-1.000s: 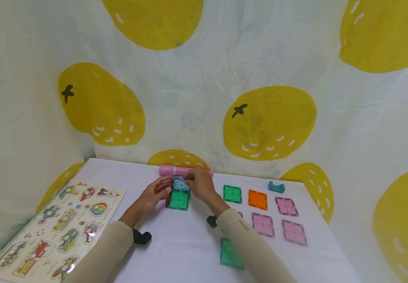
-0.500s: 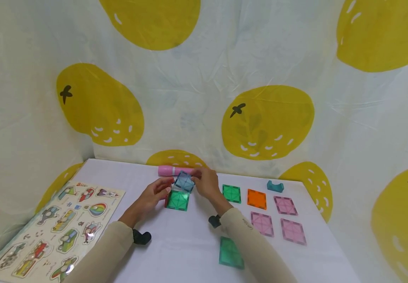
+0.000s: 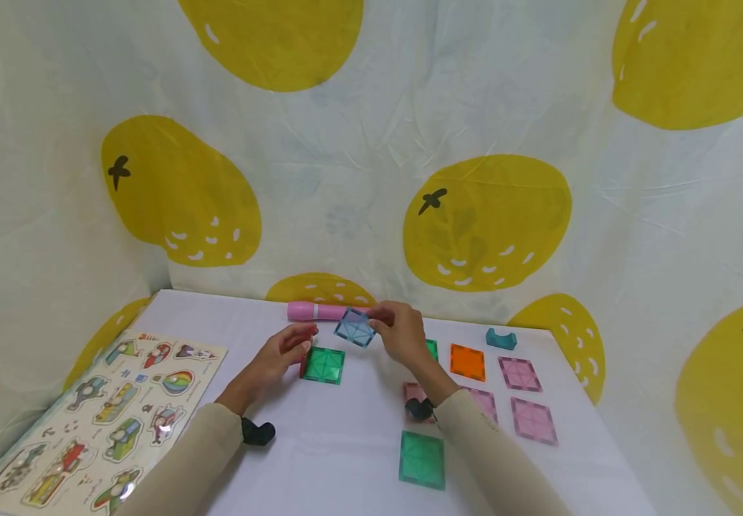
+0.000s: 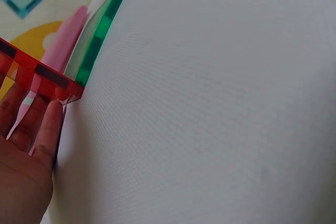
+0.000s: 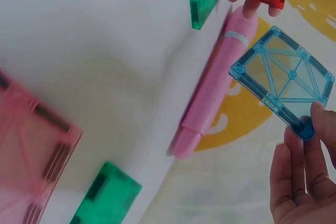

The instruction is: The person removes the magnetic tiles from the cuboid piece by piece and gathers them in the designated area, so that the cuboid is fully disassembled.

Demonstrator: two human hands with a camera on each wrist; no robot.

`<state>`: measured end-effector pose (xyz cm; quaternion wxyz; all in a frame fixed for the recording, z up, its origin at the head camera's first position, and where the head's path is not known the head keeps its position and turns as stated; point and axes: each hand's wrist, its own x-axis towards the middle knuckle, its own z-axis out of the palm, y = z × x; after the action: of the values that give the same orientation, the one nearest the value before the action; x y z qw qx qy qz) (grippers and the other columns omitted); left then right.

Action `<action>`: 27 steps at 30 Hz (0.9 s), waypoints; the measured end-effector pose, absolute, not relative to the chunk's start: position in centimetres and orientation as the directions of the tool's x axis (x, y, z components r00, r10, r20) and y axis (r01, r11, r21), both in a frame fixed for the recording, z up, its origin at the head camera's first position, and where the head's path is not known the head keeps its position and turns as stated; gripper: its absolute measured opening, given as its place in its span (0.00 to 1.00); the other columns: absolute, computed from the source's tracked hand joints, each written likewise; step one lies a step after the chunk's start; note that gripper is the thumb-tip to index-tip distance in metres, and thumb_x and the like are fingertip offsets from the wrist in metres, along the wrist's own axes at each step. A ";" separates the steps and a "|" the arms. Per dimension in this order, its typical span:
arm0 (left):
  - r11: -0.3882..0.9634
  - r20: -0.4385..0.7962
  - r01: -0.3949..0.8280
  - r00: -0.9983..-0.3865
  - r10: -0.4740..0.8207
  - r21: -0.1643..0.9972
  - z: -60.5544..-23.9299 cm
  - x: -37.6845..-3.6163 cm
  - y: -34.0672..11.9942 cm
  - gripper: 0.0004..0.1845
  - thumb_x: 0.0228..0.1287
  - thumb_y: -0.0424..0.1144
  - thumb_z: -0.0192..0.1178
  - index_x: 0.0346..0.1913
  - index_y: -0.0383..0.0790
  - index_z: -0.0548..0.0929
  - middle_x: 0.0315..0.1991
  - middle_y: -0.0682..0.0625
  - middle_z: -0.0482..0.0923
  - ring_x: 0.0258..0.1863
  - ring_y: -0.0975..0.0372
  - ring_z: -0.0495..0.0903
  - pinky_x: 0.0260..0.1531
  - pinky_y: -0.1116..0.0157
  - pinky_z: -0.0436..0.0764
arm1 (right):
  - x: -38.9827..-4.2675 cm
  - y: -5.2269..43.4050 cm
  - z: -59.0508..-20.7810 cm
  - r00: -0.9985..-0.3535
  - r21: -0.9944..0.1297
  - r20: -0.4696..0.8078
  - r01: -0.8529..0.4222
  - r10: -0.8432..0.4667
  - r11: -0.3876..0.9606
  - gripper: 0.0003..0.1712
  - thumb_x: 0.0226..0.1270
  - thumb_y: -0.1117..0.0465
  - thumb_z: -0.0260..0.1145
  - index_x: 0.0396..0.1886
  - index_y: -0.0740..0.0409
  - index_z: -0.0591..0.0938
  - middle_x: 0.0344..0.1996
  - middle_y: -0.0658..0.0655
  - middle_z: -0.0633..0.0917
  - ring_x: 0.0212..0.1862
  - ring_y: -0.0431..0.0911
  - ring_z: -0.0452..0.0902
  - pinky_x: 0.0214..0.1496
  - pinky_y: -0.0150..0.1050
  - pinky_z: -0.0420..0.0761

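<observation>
Right hand (image 3: pixel 400 334) raised, grip pinching blue tile (image 3: pixel 355 327); left hand (image 3: pixel 279 356) low, grip holding red tile (image 4: pixel 39 72).

Right hand (image 3: pixel 400 333) lifted blue tile (image 3: pixel 355 327) off the green tile (image 3: pixel 323 365), toward table's far edge; it now hangs airborne.
</observation>
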<state>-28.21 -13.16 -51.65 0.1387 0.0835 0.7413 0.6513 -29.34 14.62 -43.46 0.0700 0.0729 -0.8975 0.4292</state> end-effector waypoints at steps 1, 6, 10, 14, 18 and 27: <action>0.135 -0.098 -0.059 -0.948 0.303 0.989 -51.6 -28.2 -13.1 0.31 0.81 0.49 0.60 0.80 0.49 0.68 0.79 0.47 0.70 0.79 0.50 0.68 0.76 0.50 0.75 | -29.0 15.0 -43.3 -0.981 -0.765 0.179 -0.185 -0.071 0.617 0.08 0.74 0.62 0.72 0.48 0.47 0.91 0.41 0.48 0.91 0.42 0.46 0.83 0.50 0.39 0.90; 0.134 -0.106 -0.069 -0.949 0.296 0.989 -51.6 -28.1 -13.1 0.30 0.80 0.49 0.61 0.79 0.50 0.69 0.78 0.48 0.71 0.79 0.51 0.69 0.77 0.50 0.74 | -27.3 17.1 -42.5 -0.987 -0.774 0.142 -0.157 -0.074 0.613 0.09 0.75 0.61 0.71 0.50 0.45 0.91 0.43 0.48 0.90 0.43 0.46 0.84 0.51 0.39 0.91; 0.145 -0.105 -0.065 -0.950 0.295 0.987 -51.6 -28.1 -13.1 0.28 0.82 0.46 0.59 0.79 0.51 0.69 0.78 0.48 0.71 0.78 0.50 0.69 0.76 0.50 0.75 | -26.2 18.7 -42.3 -0.990 -0.770 0.130 -0.140 -0.061 0.622 0.09 0.75 0.61 0.72 0.49 0.45 0.91 0.42 0.48 0.90 0.43 0.46 0.84 0.49 0.36 0.90; 0.142 -0.102 -0.061 -0.948 0.300 0.988 -51.5 -28.1 -13.1 0.28 0.81 0.48 0.60 0.79 0.51 0.69 0.79 0.46 0.71 0.79 0.49 0.68 0.75 0.52 0.76 | -24.9 20.4 -42.3 -0.990 -0.765 0.133 -0.138 -0.055 0.629 0.10 0.75 0.62 0.71 0.49 0.45 0.92 0.43 0.48 0.90 0.44 0.46 0.84 0.49 0.34 0.89; 0.133 -0.113 -0.076 -0.948 0.296 0.988 -51.4 -28.1 -13.0 0.28 0.81 0.47 0.59 0.79 0.50 0.69 0.78 0.47 0.71 0.78 0.50 0.69 0.76 0.52 0.76 | -23.6 22.4 -42.4 -0.993 -0.764 0.108 -0.112 -0.044 0.635 0.10 0.75 0.61 0.71 0.50 0.44 0.92 0.45 0.48 0.90 0.46 0.46 0.85 0.49 0.33 0.89; 0.118 -0.120 -0.088 -0.945 0.303 0.989 -51.6 -28.2 -13.0 0.26 0.84 0.40 0.55 0.79 0.51 0.69 0.79 0.47 0.71 0.79 0.51 0.68 0.76 0.50 0.74 | -20.7 27.2 -42.7 -0.998 -0.739 0.062 -0.062 -0.024 0.671 0.11 0.76 0.62 0.70 0.52 0.44 0.91 0.49 0.53 0.90 0.47 0.48 0.83 0.48 0.25 0.85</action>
<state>-28.19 -12.98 -51.57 0.1482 0.0736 0.7330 0.6598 -20.70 27.25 -42.70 0.0234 0.0238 -0.9137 0.4050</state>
